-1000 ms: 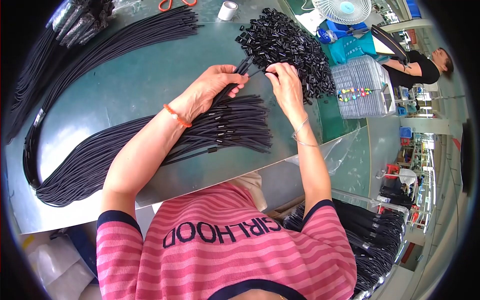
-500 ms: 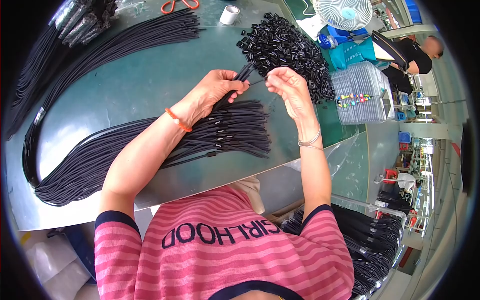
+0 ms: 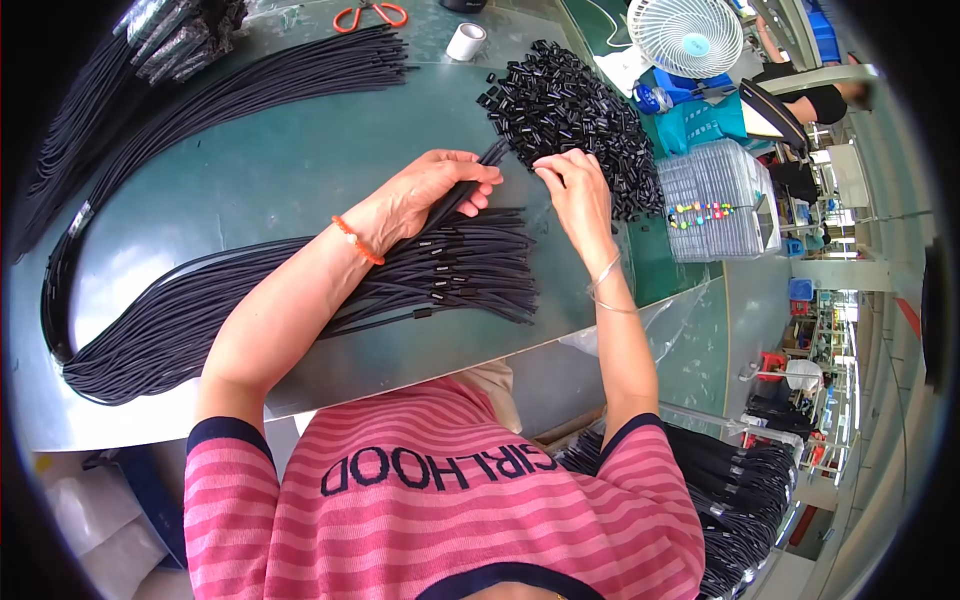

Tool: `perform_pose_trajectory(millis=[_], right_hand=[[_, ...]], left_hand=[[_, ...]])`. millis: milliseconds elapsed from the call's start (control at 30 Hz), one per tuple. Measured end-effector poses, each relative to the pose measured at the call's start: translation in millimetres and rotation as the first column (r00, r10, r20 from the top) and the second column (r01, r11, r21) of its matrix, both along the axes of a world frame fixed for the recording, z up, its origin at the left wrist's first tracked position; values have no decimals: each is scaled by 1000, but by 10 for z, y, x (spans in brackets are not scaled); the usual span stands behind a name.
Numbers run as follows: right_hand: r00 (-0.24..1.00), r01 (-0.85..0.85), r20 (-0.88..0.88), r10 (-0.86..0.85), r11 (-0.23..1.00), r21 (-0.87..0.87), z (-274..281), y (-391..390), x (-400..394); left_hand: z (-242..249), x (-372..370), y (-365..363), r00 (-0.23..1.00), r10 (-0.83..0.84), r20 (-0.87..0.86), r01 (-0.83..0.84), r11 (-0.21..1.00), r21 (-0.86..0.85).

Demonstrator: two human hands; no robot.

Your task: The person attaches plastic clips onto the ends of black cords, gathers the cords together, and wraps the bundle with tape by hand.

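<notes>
Left hand [image 3: 432, 187] grasps slim black cords [image 3: 494, 153], ends poking past fingertips; a slack grip could shed some. Right fingers pinched, contents unclear; a sideways brush could scatter small glossy black pieces [image 3: 575, 105] heaped just beyond them.

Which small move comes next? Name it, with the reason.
I'd have the right hand take one small piece from the pile, unless it already pinches one; I can't tell. It hovers at the pile's edge, the left hand grips cords with their ends exposed, and the laid bundle carries similar pieces.
</notes>
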State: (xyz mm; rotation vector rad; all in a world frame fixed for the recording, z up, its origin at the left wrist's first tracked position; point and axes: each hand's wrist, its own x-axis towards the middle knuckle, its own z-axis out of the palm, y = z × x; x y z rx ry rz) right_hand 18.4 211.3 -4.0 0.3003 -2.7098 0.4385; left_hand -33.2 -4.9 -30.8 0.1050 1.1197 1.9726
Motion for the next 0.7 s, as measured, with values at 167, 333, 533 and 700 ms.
perform_pose_trajectory(millis=[167,333,533,700], right_hand=[[966,33,255,-28,999,-16,-28,55,-16],[959,1,280,50,984,-176,-102,28,18],[854,100,371,365,585,-805,76,-62,49],[906,-103,317,280,873,-477,171,-211,94]], left_hand=[[-7,-24,-5,999,-47,-18,47,999,-2],[-17,15,10,999,-24,-35,24,1000,-9],[-5,10,12,998,-16,-68,15,1000,-17],[-31,19,28,995,-2,-104,-4,998,-55]])
